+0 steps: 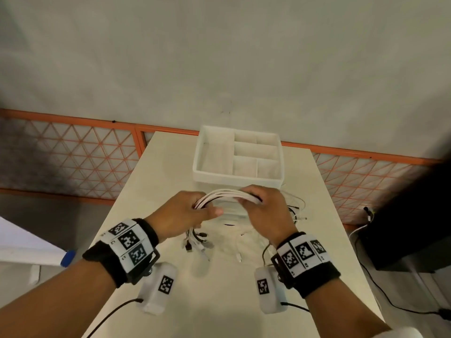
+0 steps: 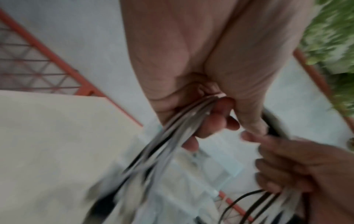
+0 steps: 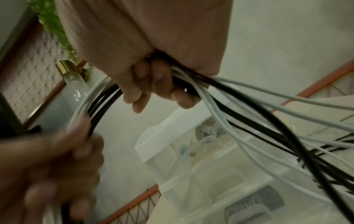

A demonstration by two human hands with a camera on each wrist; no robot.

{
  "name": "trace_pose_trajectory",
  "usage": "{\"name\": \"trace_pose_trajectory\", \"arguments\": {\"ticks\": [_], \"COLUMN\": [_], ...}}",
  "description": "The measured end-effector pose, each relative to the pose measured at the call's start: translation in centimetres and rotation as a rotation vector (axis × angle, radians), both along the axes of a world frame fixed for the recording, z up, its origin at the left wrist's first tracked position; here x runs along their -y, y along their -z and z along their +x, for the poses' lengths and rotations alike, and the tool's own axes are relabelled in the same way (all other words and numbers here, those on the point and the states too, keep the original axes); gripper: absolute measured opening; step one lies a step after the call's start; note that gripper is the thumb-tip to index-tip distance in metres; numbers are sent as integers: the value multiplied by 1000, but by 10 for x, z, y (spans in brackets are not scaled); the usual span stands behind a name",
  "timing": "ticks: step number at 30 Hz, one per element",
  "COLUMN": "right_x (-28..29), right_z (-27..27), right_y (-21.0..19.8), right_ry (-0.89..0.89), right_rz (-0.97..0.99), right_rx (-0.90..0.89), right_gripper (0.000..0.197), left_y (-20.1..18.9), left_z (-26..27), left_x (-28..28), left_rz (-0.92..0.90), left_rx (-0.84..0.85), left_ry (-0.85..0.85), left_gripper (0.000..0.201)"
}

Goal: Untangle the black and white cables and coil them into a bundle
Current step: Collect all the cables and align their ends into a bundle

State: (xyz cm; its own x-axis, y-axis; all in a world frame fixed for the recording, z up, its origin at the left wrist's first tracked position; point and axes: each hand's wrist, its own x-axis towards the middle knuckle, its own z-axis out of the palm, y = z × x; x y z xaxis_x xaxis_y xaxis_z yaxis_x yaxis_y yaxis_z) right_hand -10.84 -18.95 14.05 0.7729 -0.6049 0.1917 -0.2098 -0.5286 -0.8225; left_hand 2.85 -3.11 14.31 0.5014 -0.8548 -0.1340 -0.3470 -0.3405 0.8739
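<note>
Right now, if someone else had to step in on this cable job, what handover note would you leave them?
Left hand grips one end of the gathered black and white cables; right hand grips the other end, the span arching between them above the table, in front of the white divided bin.
Done: strands gathered side by side.
Left: loose cable ends dangle below the left hand, more slack lies by the right; coil all into one bundle.
</note>
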Motion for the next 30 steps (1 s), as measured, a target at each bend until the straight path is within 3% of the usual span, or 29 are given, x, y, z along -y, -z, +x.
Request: {"name": "trace_pose_trajectory", "arguments": {"ticks": [3,5,9,11,13,15,18,22,27,30], "right_x": [12,16,-3,-17,-21,-17,-9,-8,-19,-23], "right_z": [-9,-14,-8,3,11,10,-1,-7,-7,-5], "right_y": [0,-2,-14,-18,-19,-20,-21,-16,-27,-30], "right_ry": [155,169,-47,-145,-240,-286,-182,-96,-214,-256], "right_rz": [99,33,-276,-356,-343,-233,-27,41,-13,94], "right_rx": [52,-61,-421,-396,-315,-242,-166,-92,-106,-26], "right_gripper": [10,10,51,49,34,26,28,28,35,41], "left_y": [26,29,3,-12,-20,-21,-19,-17,-23,-27], "left_z": [3,5,-1,-9,-12,-7,2,-6,-12,-13], "left_x": [-19,-22,-9,0,5,1,-10,-14,-3,4], "left_rz": [73,103,170,162,169,155,85,-131,-191,-237], "left_rx": [17,39,263,385,436,344,130,-313,2,-96], "left_ry": [-93,-134,-31,50,129,159,129,-27,-5,-105], "left_gripper": [34,36,36,31,22,20,18,17,20,35]}}
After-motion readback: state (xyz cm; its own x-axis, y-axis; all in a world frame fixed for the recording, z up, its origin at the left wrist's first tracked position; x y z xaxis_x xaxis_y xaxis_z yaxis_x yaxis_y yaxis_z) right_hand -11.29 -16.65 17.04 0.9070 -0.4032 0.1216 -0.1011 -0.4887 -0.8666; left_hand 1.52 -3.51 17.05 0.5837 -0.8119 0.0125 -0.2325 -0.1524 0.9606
